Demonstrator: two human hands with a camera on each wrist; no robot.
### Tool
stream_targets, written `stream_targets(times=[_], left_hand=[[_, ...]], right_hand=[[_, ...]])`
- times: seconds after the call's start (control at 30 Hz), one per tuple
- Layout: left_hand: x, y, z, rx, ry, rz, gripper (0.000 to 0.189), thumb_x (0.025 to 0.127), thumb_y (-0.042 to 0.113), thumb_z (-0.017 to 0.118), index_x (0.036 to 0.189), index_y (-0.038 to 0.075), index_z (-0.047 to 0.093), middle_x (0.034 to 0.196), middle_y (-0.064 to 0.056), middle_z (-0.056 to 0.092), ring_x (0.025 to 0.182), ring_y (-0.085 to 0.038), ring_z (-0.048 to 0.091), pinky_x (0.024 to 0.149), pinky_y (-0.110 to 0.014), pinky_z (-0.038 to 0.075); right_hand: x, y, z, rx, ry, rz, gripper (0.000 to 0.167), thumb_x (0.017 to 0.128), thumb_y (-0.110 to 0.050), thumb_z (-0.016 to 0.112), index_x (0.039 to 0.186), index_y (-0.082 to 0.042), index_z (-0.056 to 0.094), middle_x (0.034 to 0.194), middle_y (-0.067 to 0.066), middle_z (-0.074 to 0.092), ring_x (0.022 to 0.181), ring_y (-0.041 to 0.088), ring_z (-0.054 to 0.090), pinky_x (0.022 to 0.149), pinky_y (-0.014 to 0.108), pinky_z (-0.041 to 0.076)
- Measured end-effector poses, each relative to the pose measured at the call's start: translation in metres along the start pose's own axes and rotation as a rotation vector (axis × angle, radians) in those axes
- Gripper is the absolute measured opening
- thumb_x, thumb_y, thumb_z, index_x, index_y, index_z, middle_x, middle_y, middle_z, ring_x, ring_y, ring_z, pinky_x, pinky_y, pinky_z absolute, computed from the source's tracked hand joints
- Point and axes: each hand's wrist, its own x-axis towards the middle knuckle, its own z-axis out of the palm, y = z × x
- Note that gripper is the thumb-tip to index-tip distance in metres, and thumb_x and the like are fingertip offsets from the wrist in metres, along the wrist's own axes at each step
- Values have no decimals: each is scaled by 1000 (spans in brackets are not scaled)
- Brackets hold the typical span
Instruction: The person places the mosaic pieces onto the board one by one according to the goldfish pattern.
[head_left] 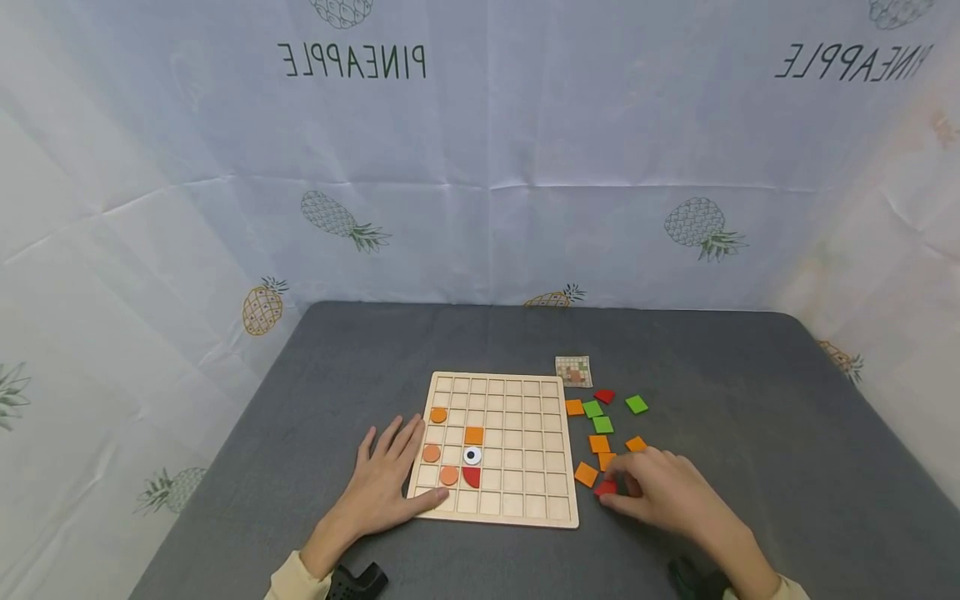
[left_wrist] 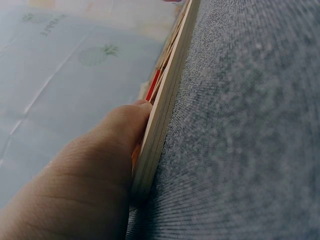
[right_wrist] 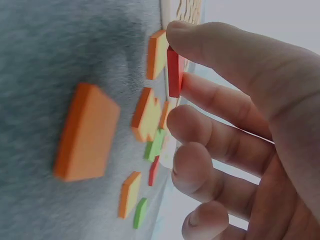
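Observation:
A square wooden grid board [head_left: 517, 479] lies on the table. My left hand [head_left: 386, 490] rests at its lower left corner, thumb on the board and straight fingers spread along the left edge. Over the loose tiles right of the board, my right hand [head_left: 667, 493] pinches a red tile [right_wrist: 174, 72] between thumb and index finger; the other fingers are loosely bent. On the board sit an orange square [head_left: 474, 436], a white eye piece [head_left: 472, 455], a red quarter-round tile [head_left: 471, 477] and several orange discs [head_left: 448, 476].
Loose orange tiles [head_left: 587, 475], green tiles [head_left: 637, 404] and another red tile [head_left: 604, 396] lie right of the board. A small pattern card [head_left: 573, 372] lies by its upper right corner. Pineapple-print cloth [head_left: 487, 150] hangs behind the grey table [head_left: 375, 342].

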Motion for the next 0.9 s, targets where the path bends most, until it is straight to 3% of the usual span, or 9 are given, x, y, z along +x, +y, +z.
stream_targets(times=[0.33, 0.57, 0.9], left_hand=[[-1, 0, -1, -21, -32, -21, 107, 93, 69, 69, 170, 4, 34, 178, -17, 34, 166, -49, 26, 128, -79, 9], [-2, 0, 0, -27, -17, -7, 106, 93, 68, 70, 169, 3, 36, 177, -18, 35, 165, -50, 27, 127, -80, 10], [-1, 0, -1, -28, -18, -1, 106, 93, 68, 70, 170, 4, 35, 178, -18, 35, 165, -49, 27, 127, -80, 10]], right_hand=[[18, -15, -6, -14, 46, -20, 11, 89, -31, 90, 92, -24, 82, 60, -18, 48, 52, -4, 39, 47, 19, 27], [35, -26, -10, -58, 84, -77, 15, 89, -34, 90, 96, -23, 83, 58, -17, 47, 49, -4, 38, 45, 19, 26], [63, -39, -16, -71, 123, -161, 12, 91, -27, 89, 97, -18, 84, 56, -16, 48, 49, -5, 37, 46, 17, 29]])
